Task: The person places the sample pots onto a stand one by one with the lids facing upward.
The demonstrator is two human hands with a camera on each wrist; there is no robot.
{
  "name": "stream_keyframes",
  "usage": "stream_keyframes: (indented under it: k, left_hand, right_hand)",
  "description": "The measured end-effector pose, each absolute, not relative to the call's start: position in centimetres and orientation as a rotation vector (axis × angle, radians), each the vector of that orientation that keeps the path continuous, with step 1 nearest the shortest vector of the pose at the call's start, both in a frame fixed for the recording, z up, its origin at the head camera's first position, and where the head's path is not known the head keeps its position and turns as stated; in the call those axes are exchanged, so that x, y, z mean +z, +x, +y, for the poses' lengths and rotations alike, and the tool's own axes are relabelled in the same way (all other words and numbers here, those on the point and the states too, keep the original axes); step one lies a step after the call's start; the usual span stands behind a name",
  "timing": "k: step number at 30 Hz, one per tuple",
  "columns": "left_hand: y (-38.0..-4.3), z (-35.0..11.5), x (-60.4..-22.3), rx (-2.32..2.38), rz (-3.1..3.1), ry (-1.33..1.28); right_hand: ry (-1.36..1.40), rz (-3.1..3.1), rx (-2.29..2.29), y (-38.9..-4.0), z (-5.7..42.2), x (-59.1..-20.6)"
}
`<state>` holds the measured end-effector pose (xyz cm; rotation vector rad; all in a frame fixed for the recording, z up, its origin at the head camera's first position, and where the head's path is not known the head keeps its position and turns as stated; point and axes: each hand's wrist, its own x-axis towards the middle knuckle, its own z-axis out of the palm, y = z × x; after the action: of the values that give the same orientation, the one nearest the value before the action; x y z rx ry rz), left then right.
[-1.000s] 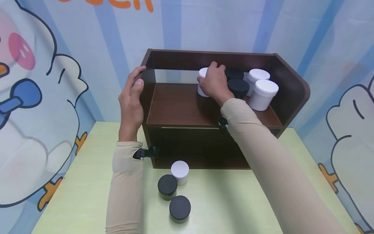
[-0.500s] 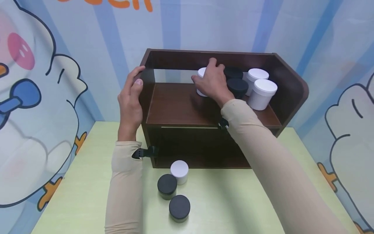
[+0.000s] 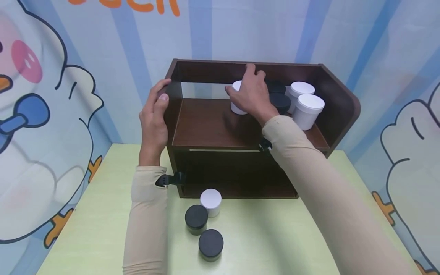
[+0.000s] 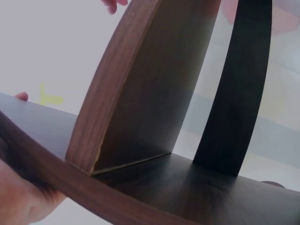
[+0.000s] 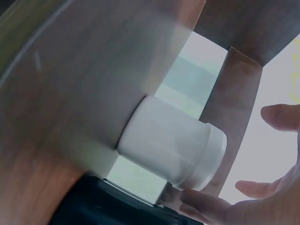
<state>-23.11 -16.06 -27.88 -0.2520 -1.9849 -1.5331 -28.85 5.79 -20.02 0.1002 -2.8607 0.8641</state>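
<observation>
On the upper board of the dark brown shelf (image 3: 203,122) stands a white lidded jar (image 3: 237,109). My right hand (image 3: 253,93) is beside and above it, thumb and fingers spread. In the right wrist view the thumb is apart from this white jar (image 5: 164,138), while one fingertip comes close to its lid; whether it touches cannot be seen. My left hand (image 3: 154,124) rests against the outer face of the shelf's left side panel (image 3: 176,89), its fingers mostly straight. The left wrist view shows part of that hand (image 4: 23,199) beside the panel.
Two black-lidded jars, the front one (image 3: 280,103) partly hidden, and two white jars, including the front one (image 3: 308,110), stand right of my right hand. On the table (image 3: 275,236), before the shelf, are a white jar (image 3: 211,202) and two black-lidded jars (image 3: 196,218).
My right hand's thumb and fingers have spread away from the white jar, which stays on the upper board. My left hand has stayed at the side panel.
</observation>
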Motion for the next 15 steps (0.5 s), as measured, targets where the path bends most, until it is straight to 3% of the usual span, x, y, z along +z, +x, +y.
stream_keyframes:
  k: [15]
  left_hand:
    - [-23.3, -16.2, -28.1, -1.57, -1.963, -0.246]
  right_hand:
    - [0.374, -2.735, 0.755, -24.4, 7.8, -16.4]
